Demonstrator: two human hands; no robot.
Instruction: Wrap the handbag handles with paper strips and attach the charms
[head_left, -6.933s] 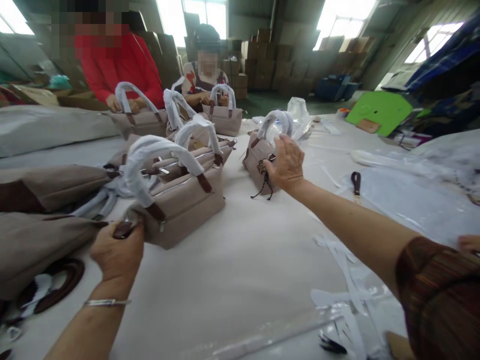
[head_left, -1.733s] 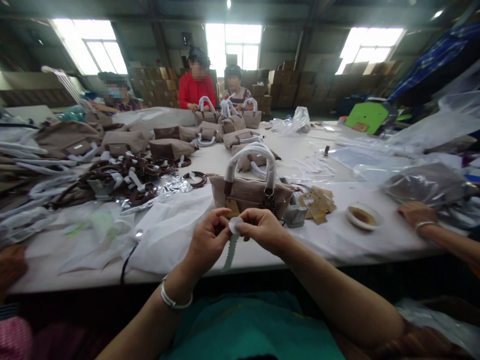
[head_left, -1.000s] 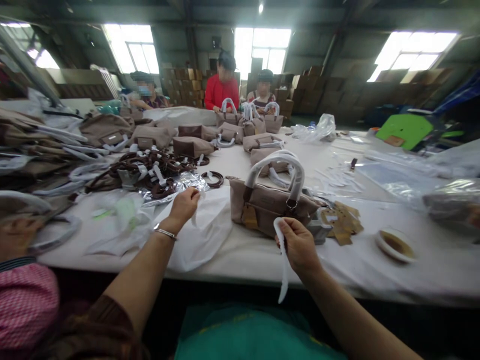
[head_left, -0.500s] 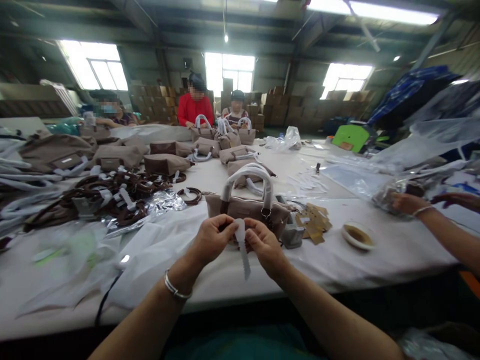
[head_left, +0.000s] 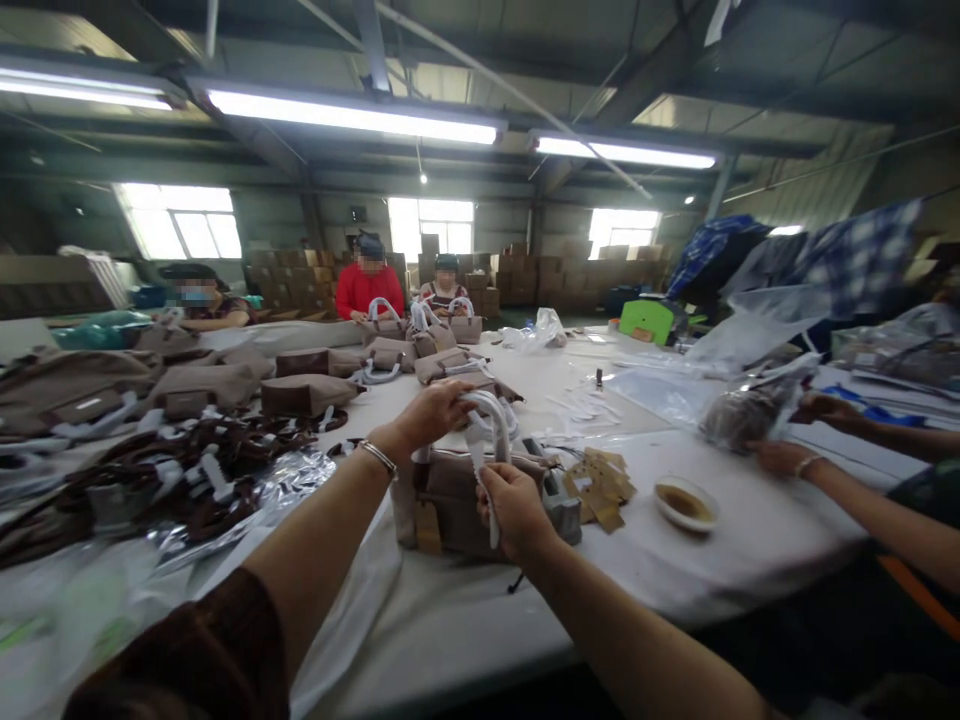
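A taupe handbag [head_left: 457,505] with dark trim stands upright at the table's near edge, a brown card tag [head_left: 428,528] on its front. White wrapping covers its handles [head_left: 501,425]. My left hand [head_left: 435,408] is closed at the top of the handles, fingertips partly hidden. In front of the bag, my right hand [head_left: 516,508] pinches a thin white strip [head_left: 478,450], whose wide end points up beside the handles and whose narrow end hangs below my fingers.
Brown straps [head_left: 187,470] and more handbags [head_left: 311,393] fill the left side. Cardboard pieces [head_left: 598,487] and a tape roll [head_left: 686,503] lie to the right. A co-worker's hands [head_left: 780,458] handle a plastic-wrapped item [head_left: 739,415]. Other people sit or stand across the table.
My left hand has left the strip and moved up to the bag's handles. The right hand keeps the strip, now against the bag. The bag has turned and come nearer; my view has tilted up.
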